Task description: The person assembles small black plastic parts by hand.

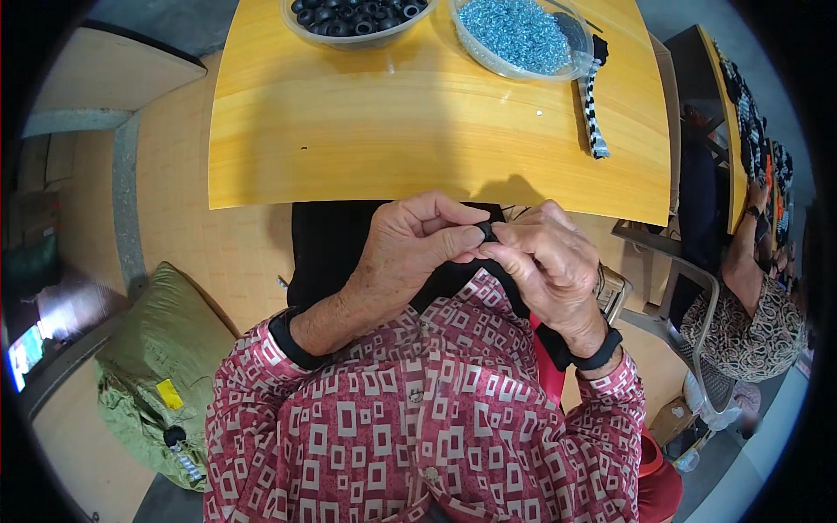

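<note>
Apparently mid-work, one black piece (486, 232) is pinched by both hands (410, 234) (554, 260) before the desk (523, 139), where many black rings (359, 17) are left.

Head view, left fisheye of the worn pair. Sits above left hand (405, 240) and right hand (554, 261), aimed steeply down, close range; both near mid-frame. Yellow tabletop (349, 148) beyond them, patterned shirt (375, 418) nearer. Wide enough to catch floor (205, 174) left of the hands.
</note>
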A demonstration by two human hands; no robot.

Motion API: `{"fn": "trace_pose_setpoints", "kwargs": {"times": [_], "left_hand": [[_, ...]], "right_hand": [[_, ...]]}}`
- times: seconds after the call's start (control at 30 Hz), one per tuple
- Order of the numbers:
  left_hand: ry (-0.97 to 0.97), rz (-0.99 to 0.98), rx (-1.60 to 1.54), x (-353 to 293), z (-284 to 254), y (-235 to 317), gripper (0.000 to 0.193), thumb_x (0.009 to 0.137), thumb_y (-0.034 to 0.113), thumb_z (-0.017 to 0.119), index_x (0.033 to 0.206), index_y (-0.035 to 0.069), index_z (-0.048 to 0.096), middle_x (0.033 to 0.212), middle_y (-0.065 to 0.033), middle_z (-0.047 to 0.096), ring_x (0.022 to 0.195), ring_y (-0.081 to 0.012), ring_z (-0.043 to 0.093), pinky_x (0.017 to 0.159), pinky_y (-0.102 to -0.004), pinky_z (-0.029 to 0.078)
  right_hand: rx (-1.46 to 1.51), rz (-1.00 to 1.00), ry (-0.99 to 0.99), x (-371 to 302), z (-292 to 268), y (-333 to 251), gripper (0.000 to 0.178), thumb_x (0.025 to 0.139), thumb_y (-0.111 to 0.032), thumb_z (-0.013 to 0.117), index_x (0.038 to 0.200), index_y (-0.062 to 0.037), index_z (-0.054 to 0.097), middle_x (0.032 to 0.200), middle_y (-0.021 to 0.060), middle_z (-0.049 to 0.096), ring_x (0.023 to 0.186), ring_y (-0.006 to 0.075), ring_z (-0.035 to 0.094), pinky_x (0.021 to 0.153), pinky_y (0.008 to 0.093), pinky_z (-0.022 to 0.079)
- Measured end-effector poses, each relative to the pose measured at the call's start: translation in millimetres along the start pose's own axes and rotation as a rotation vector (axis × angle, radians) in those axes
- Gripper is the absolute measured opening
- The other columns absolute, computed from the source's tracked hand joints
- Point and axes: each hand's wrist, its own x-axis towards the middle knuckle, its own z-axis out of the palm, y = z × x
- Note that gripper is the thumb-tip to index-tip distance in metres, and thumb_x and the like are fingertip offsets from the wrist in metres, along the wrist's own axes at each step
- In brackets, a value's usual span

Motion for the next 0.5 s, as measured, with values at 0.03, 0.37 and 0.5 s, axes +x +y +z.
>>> {"fn": "trace_pose_setpoints", "kwargs": {"times": [0.03, 0.37, 0.5], "left_hand": [[0.003, -0.003, 0.001, -1, 1, 1, 0.017, 0.089, 0.003, 0.068, 0.105, -0.001, 0.065, 0.089, -0.0062, 0.068, 0.075, -0.0084, 0.063, 0.072, -0.0203, 0.054], [-0.012, -0.030, 0.017, -3, -1, -7, 0.017, 0.087, 0.003, 0.069, 0.104, -0.001, 0.067, 0.088, -0.0060, 0.068, 0.076, -0.0088, 0.064, 0.073, -0.0206, 0.053], [-0.061, 0.028, 0.106, -2, -3, -1, 0.017, 0.087, 0.003, 0.069, 0.104, -0.002, 0.067, 0.088, -0.0062, 0.069, 0.077, -0.0089, 0.064, 0.074, -0.0212, 0.054]], "right_hand": [[0.052, 0.045, -0.034, 2, -4, -2, 0.015, 0.076, -0.008, 0.078, 0.081, -0.0013, 0.066, 0.074, 0.0066, 0.065, 0.065, 0.0214, 0.059, 0.063, 0.0327, 0.048], [-0.182, -0.147, -0.027, -12, 3, -3, 0.017, 0.073, -0.007, 0.078, 0.081, -0.0004, 0.065, 0.074, 0.0077, 0.063, 0.064, 0.0196, 0.058, 0.064, 0.0325, 0.048], [0.106, -0.018, -0.100, -3, -7, 7, 0.015, 0.075, -0.009, 0.078, 0.080, -0.0019, 0.066, 0.070, 0.0053, 0.061, 0.062, 0.0181, 0.057, 0.063, 0.0325, 0.046]]}}
